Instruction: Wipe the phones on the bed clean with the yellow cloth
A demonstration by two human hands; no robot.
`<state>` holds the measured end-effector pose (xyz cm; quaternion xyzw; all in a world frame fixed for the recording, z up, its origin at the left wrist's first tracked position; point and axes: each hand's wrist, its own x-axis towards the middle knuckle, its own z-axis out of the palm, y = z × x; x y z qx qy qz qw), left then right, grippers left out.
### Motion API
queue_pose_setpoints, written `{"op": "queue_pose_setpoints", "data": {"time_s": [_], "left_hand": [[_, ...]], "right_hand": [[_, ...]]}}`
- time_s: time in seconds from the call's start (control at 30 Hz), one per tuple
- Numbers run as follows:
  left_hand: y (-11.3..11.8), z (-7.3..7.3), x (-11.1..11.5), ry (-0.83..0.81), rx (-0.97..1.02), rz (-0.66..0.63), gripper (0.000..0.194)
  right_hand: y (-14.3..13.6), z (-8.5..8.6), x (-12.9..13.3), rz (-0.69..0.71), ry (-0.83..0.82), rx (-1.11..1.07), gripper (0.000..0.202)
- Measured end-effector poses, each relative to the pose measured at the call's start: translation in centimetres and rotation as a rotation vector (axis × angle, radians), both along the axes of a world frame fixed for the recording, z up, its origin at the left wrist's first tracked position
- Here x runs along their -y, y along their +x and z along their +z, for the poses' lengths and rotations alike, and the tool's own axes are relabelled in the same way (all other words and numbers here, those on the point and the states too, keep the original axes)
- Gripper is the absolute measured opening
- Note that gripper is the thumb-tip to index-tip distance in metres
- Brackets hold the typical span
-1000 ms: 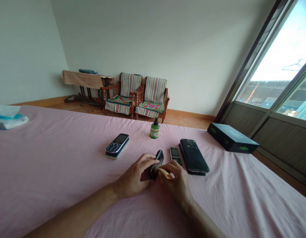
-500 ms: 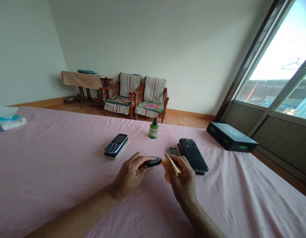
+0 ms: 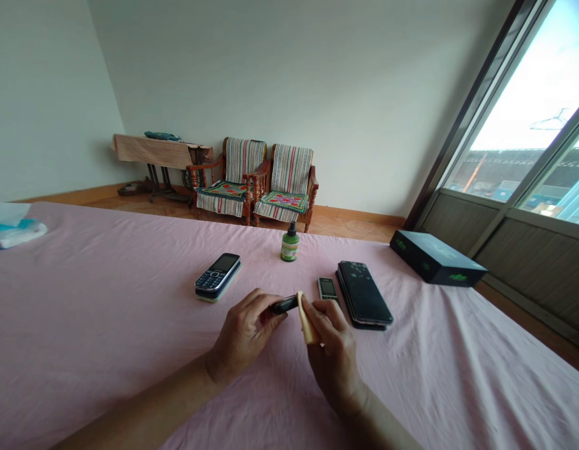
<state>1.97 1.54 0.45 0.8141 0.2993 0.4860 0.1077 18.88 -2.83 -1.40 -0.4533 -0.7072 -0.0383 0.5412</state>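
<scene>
Yellow cloth (image 3: 307, 326) is sitting pinched in our right hand (image 3: 335, 350), apparently touching the end of the dark phone (image 3: 284, 305), which our left hand (image 3: 242, 340) is gripping above the sheet (image 3: 111, 300), short of its far edge. We are probably working best by holding the phone steady and pressing lightly. Creased and pink, the sheet is bearing a bottle (image 3: 289, 249) near that edge and a box (image 3: 437, 255) at the far right corner; beyond, chairs (image 3: 292, 172) are standing by a wall (image 3: 200, 81).

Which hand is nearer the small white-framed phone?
Right. The right hand is just in front of the small white-framed phone, hiding its lower end; the left hand is farther off, leftward.
</scene>
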Motion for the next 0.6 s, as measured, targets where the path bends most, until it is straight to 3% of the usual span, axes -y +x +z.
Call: {"op": "queue_pose_setpoints", "data": {"time_s": [0.27, 0.47, 0.6], "left_hand": [[-0.3, 0.0, 0.0, -0.066, -0.002, -0.037, 0.014], [-0.1, 0.0, -0.2, -0.048, 0.011, 0.005, 0.010], [-0.1, -0.1, -0.1, -0.042, 0.010, 0.012, 0.010]], "right_hand": [[-1.5, 0.1, 0.7, 0.130, 0.051, 0.146, 0.056], [0.0, 0.0, -0.2, -0.026, 0.012, 0.089, 0.053], [0.0, -0.2, -0.2, -0.013, 0.002, 0.080, 0.052]]}}
